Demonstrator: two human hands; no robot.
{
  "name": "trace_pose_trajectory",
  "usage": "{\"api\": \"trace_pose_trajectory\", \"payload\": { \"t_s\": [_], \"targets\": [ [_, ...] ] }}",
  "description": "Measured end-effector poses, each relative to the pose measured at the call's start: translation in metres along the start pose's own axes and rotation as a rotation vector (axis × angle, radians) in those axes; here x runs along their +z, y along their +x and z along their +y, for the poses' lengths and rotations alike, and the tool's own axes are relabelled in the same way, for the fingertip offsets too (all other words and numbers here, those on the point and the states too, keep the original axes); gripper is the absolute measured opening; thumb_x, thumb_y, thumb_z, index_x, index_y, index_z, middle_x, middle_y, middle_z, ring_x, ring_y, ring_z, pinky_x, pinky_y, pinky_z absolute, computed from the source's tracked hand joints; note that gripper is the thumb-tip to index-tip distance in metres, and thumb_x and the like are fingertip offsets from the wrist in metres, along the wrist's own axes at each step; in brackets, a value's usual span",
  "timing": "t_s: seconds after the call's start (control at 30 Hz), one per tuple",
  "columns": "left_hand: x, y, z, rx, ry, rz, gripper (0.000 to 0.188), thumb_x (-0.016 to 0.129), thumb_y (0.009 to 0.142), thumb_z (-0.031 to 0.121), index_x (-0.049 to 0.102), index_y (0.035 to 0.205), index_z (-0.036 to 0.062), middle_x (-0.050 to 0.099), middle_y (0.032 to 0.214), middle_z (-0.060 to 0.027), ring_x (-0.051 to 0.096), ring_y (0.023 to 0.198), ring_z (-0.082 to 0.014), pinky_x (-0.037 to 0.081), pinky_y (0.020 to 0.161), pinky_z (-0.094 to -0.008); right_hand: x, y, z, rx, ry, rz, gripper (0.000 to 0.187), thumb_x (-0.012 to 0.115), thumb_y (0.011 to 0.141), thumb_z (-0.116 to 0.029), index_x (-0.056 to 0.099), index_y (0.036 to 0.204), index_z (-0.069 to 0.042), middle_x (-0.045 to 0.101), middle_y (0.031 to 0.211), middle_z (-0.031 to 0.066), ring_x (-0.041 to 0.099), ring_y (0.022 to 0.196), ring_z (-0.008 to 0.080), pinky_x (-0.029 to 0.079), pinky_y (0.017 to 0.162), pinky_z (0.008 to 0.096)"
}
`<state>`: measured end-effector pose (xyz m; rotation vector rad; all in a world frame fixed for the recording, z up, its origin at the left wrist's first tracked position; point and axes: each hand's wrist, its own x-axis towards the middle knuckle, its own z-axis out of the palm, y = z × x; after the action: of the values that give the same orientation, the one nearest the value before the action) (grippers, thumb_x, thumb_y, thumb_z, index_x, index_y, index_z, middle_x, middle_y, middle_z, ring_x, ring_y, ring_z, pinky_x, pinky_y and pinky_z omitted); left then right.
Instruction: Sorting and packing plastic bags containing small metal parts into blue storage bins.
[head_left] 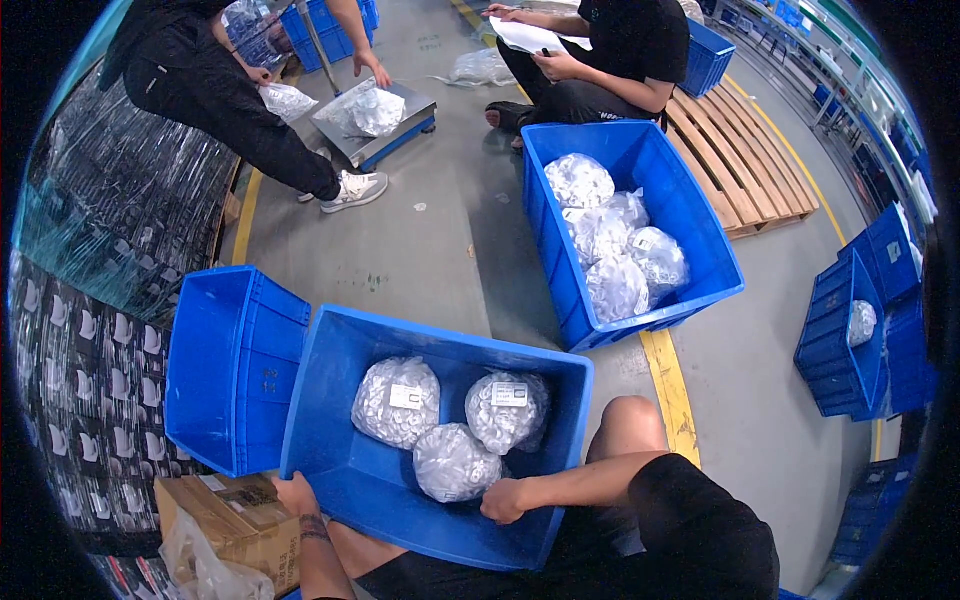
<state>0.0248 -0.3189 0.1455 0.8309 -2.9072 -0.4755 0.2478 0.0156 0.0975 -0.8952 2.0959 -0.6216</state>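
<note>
Gripping the near rim of the crate (340, 480) is the left hand (297, 494), fingers curled over the edge just above a cardboard box (235, 520). An empty bin (235, 365) leans against the crate's left wall. Inside lie three clear bags (397, 402) of small white parts, labels up. The right hand (502, 500) is down in the crate, closed in a loose fist touching the nearest bag (455, 462); whether it actually pinches the plastic I cannot tell. To lift well, I judge it should gather the bag's loose film rather than squeeze the lump, with the left steadying the rim. The crate's long axis runs left to right, tipped slightly toward the person.
</note>
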Motion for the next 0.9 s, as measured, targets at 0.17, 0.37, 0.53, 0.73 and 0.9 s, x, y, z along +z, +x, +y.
{"api": "trace_pose_trajectory", "payload": {
  "t_s": [0.17,0.37,0.53,0.73,0.9],
  "targets": [
    [-0.002,0.001,0.002,-0.046,-0.009,-0.015,0.042,0.061,0.078,0.017,0.054,0.116,0.0012,0.063,0.109,-0.0254,0.060,0.103,-0.0427,0.046,0.091,-0.0482,-0.006,-0.002,-0.004,0.012,-0.019,-0.027,0.027,0.061,0.079,-0.025,0.068,0.089,-0.001,0.068,0.092,0.0184,0.066,0.089,0.0359,0.054,0.077,0.0449],
    [-0.004,-0.005,0.006,0.021,-0.015,0.021,0.040,0.063,0.079,0.018,0.054,0.111,-0.0039,0.062,0.106,-0.0297,0.060,0.099,-0.0446,0.048,0.087,-0.0501,0.001,0.003,-0.001,0.025,-0.014,-0.039,0.028,0.062,0.079,-0.025,0.068,0.091,0.000,0.068,0.094,0.0188,0.065,0.091,0.0361,0.054,0.078,0.0452],
    [-0.003,0.002,0.001,-0.036,-0.033,-0.022,0.042,0.063,0.079,0.014,0.054,0.118,0.0012,0.062,0.112,-0.0257,0.060,0.105,-0.0420,0.046,0.092,-0.0467,-0.002,0.003,-0.003,0.025,-0.011,-0.037,0.027,0.061,0.079,-0.025,0.069,0.089,-0.001,0.068,0.094,0.0190,0.065,0.091,0.0363,0.054,0.078,0.0453],
    [-0.002,-0.001,0.004,-0.044,-0.023,-0.007,0.041,0.064,0.080,0.015,0.055,0.117,0.0013,0.063,0.111,-0.0256,0.060,0.104,-0.0419,0.047,0.091,-0.0469,-0.001,0.002,-0.002,0.025,-0.008,-0.037,0.026,0.061,0.078,-0.024,0.069,0.087,0.000,0.068,0.093,0.0192,0.065,0.090,0.0364,0.054,0.078,0.0455],
    [0.000,0.003,-0.002,-0.043,0.000,0.001,0.040,0.064,0.080,0.015,0.055,0.116,0.0010,0.063,0.110,-0.0258,0.060,0.104,-0.0421,0.047,0.090,-0.0473,-0.005,0.001,-0.004,0.025,0.005,-0.050,0.026,0.060,0.078,-0.023,0.069,0.087,0.000,0.068,0.092,0.0194,0.065,0.089,0.0366,0.054,0.077,0.0455]
  ]
}}
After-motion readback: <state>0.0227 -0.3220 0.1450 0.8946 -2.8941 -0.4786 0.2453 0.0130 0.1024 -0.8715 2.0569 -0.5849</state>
